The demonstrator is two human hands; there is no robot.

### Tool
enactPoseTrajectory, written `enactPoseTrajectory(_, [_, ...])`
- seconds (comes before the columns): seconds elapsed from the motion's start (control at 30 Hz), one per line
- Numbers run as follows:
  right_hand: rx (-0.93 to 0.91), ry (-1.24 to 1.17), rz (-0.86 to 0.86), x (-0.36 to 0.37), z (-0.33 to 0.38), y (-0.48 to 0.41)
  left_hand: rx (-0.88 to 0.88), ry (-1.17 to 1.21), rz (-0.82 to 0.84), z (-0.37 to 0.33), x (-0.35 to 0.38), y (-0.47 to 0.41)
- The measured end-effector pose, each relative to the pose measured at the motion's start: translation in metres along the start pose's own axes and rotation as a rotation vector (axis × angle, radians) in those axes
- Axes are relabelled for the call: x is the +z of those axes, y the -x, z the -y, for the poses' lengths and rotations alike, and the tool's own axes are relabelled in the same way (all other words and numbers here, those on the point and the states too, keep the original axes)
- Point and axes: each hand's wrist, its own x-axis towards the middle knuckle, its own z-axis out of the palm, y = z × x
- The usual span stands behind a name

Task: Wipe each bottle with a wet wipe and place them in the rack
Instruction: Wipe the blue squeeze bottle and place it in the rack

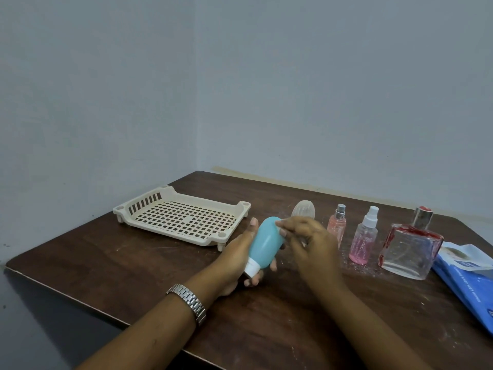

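Sideways, smooth teal bottle [266,241] gripped by left hand [234,259], right hand [306,243] on rounded base, grip unclear

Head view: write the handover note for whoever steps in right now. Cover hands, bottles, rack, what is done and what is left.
Left hand: grips the blue bottle, white cap toward the person, above the table.
Right hand: fingertips on the bottle's far end; whether it holds a wipe cannot be told.
Rack: at left, no bottle in it.
Waiting in a row at right: ribbed clear bottle, pink bottle, pink spray bottle, square glass bottle. The wipes pack lies at far right.
Done: nothing racked.
Left: wipe and rack all five.
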Motion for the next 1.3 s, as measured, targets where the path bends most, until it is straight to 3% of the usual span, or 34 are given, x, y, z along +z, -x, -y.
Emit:
enactPoseTrajectory(0.17, [-0.178, 0.119, 0.161, 0.005, 0.016, 0.011, -0.015, 0.008, -0.052, -0.002, 0.001, 0.0])
enactPoseTrajectory(0.37, [0.033, 0.002, -0.024, -0.005, -0.001, -0.005, -0.022, -0.05, 0.049, -0.003, 0.0, 0.001])
enactPoseTrajectory(0.5, [-0.076, 0.13, -0.041, 0.0, 0.01, -0.003, 0.005, -0.05, 0.018, -0.001, 0.003, 0.001])
enactPoseTrajectory(0.57, [-0.175, 0.215, 0.014, 0.003, 0.02, 0.0, 0.018, -0.08, -0.013, 0.0, 0.005, 0.0])
enactPoseTrajectory(0.7, [-0.323, 0.253, 0.287, 0.023, 0.035, 0.013, -0.003, -0.153, -0.083, 0.003, 0.006, 0.001])
enactPoseTrajectory(0.9, [-0.402, 0.42, 0.285, 0.014, 0.038, 0.01, 0.026, -0.172, -0.127, 0.003, 0.008, 0.004])
enactPoseTrajectory(1.1, [-0.238, 0.521, 0.091, 0.003, 0.029, -0.007, 0.153, -0.233, -0.003, -0.007, 0.014, 0.011])
enactPoseTrajectory(1.3, [0.107, 0.154, 0.051, -0.004, 0.011, -0.015, 0.187, -0.296, 0.014, -0.007, 0.013, 0.014])
